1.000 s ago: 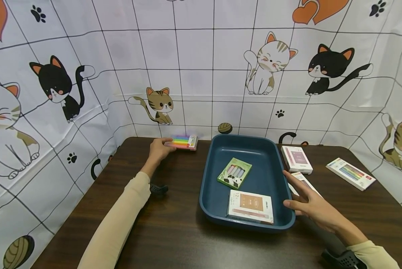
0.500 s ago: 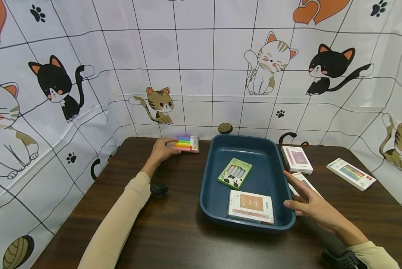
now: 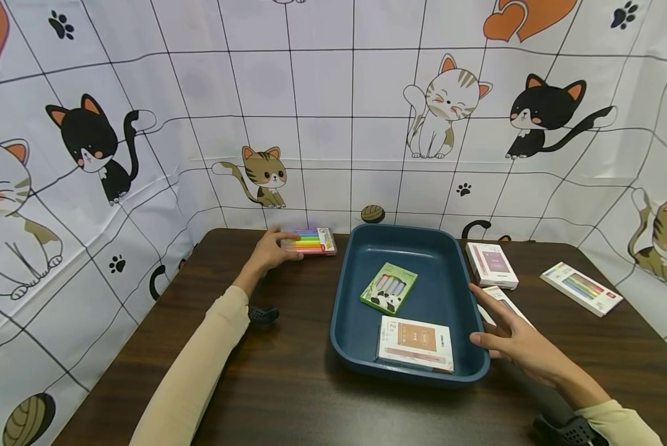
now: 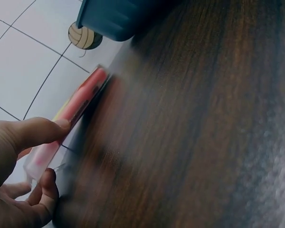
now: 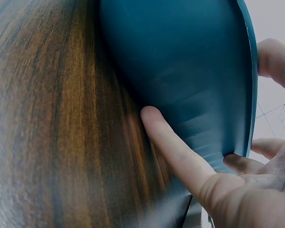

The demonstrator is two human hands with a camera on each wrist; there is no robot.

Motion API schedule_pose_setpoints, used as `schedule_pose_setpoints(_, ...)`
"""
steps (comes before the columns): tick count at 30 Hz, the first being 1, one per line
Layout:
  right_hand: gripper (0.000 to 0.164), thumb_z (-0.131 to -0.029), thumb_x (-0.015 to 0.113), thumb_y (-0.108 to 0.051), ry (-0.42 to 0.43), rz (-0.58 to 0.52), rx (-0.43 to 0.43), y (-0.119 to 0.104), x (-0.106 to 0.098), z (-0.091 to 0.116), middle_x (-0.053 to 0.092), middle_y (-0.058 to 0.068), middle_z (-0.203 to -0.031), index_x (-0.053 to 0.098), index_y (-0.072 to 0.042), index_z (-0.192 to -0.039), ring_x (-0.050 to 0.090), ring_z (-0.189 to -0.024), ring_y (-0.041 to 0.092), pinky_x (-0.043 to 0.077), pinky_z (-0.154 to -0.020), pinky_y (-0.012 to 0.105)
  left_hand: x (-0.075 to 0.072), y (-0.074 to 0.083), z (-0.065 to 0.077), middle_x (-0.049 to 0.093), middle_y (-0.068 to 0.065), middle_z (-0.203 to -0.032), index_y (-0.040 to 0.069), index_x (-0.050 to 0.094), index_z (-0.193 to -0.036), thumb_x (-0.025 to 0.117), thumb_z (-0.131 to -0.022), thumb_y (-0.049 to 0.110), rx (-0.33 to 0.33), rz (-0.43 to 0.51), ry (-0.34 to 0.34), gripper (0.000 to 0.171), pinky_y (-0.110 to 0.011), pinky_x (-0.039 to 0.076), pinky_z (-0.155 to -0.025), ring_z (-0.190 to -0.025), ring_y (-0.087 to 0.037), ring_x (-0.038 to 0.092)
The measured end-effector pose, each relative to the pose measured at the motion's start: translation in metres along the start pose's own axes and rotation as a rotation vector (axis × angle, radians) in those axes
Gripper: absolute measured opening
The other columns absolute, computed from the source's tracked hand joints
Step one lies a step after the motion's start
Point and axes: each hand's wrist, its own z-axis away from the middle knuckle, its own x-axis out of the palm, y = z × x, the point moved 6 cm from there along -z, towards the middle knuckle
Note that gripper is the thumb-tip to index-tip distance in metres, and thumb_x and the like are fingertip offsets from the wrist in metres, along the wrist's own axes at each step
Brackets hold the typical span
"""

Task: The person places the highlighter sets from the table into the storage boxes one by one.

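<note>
At the table's far edge my left hand (image 3: 269,251) pinches a clear pack of rainbow-coloured pens (image 3: 312,241) by its left end. In the left wrist view the pack (image 4: 83,102) is tilted, with the thumb on its near side and fingers below. My right hand (image 3: 525,344) rests at the right side of a blue tray (image 3: 341,291). The right wrist view shows one straight finger (image 5: 173,145) along the tray's outer wall (image 5: 180,71) and other fingertips at its rim. Inside the tray lie a green panda box (image 3: 390,287) and a white-and-orange box (image 3: 415,344).
Right of the tray lie a white-and-pink box (image 3: 492,265) and a flat white box with coloured stripes (image 3: 581,288). Another white box (image 3: 508,303) is partly hidden behind my right hand. A wall sheet with printed cats (image 3: 322,142) stands behind the dark wooden table (image 3: 288,371).
The pack of pens has moved slightly right and toward me, with its top turned more into view. My left hand has shifted with it. The right hand and the tray stay put.
</note>
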Motion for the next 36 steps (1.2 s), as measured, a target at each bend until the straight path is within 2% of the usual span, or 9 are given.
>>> schedule_pose_setpoints(4,0.086,-0.101,0.059,-0.001,-0.001,-0.003,0.002,0.001,0.000,0.000,-0.015,0.016,-0.167,0.005,-0.021,-0.165,0.004,-0.142,0.061,0.057,-0.086,0.053,0.000,0.002,0.001,0.023,-0.017,-0.164,0.015,0.070,-0.133,0.089,-0.080,0.025,0.007,-0.012,-0.008,0.057,-0.061,0.019,-0.117,-0.148,-0.045,0.018)
schedule_pose_setpoints(15,0.086,-0.101,0.059,-0.004,0.009,0.013,0.013,0.003,-0.002,0.001,-0.014,0.016,-0.167,0.005,-0.023,-0.165,0.002,-0.141,0.063,0.056,-0.087,0.055,0.001,0.010,0.005,0.031,-0.022,-0.155,0.011,0.075,-0.123,0.093,-0.075,0.032,0.075,-0.035,-0.014,0.055,-0.059,0.024,-0.115,-0.142,-0.043,0.027)
schedule_pose_setpoints(24,0.086,-0.101,0.060,-0.004,0.014,0.012,0.021,0.004,-0.002,0.000,-0.015,0.015,-0.167,0.006,-0.024,-0.165,0.002,-0.141,0.064,0.056,-0.087,0.055,0.003,0.011,0.005,0.036,-0.022,-0.148,0.012,0.076,-0.118,0.094,-0.071,0.041,0.084,-0.028,0.008,0.058,-0.058,0.028,-0.113,-0.135,-0.040,0.033)
schedule_pose_setpoints(31,0.087,-0.101,0.060,-0.004,0.013,0.003,0.016,0.004,-0.003,-0.001,-0.015,0.015,-0.167,0.006,-0.024,-0.165,0.002,-0.141,0.063,0.056,-0.086,0.055,0.003,0.010,0.005,0.031,-0.024,-0.152,0.009,0.075,-0.117,0.094,-0.072,0.037,0.106,0.017,-0.001,0.056,-0.057,0.027,-0.114,-0.137,-0.038,0.031)
schedule_pose_setpoints(36,0.087,-0.101,0.060,-0.003,0.014,0.006,0.017,0.004,-0.003,0.000,-0.015,0.015,-0.167,0.006,-0.023,-0.165,0.002,-0.141,0.063,0.057,-0.086,0.054,0.003,0.010,0.006,0.028,-0.024,-0.153,0.010,0.075,-0.117,0.095,-0.071,0.035,0.081,0.032,0.002,0.056,-0.057,0.026,-0.115,-0.138,-0.040,0.029)
